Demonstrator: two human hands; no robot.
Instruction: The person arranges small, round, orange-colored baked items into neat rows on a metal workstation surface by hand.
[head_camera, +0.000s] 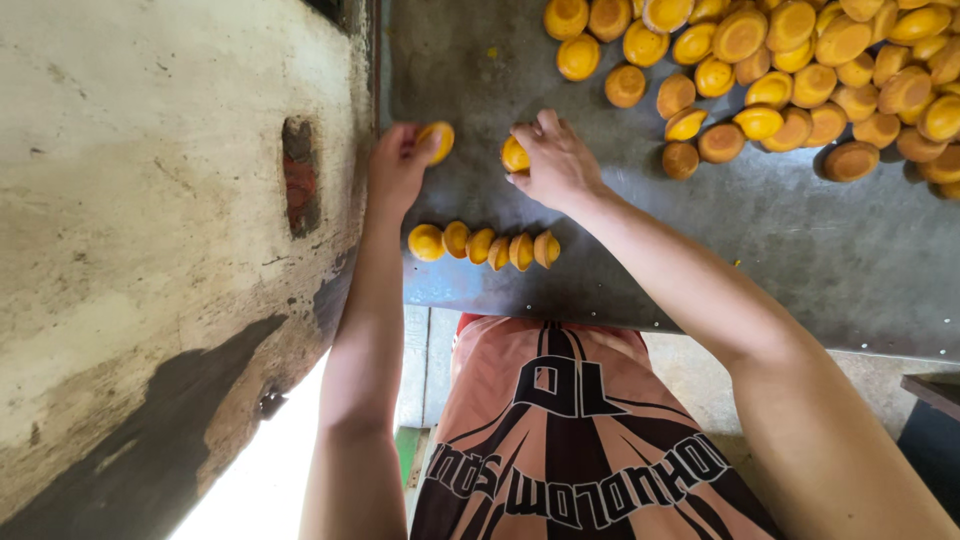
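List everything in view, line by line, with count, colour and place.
Loose pile of round cakes: several dozen, yellow-orange, far right of the table.
Row of cakes: six, yellow-orange, standing on edge near the table's front edge.
Metal table: one, grey, across the upper right.
Wall: one, stained off-white, left side.
Shirt: one, salmon with black print, bottom centre.
Left hand: one, holding a single cake by the wall.
Right hand: one, holding another cake on the table.

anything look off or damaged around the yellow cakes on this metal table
Nothing odd among the cakes. The only damage is beside the table: a hole in the plastered wall exposes red brick.
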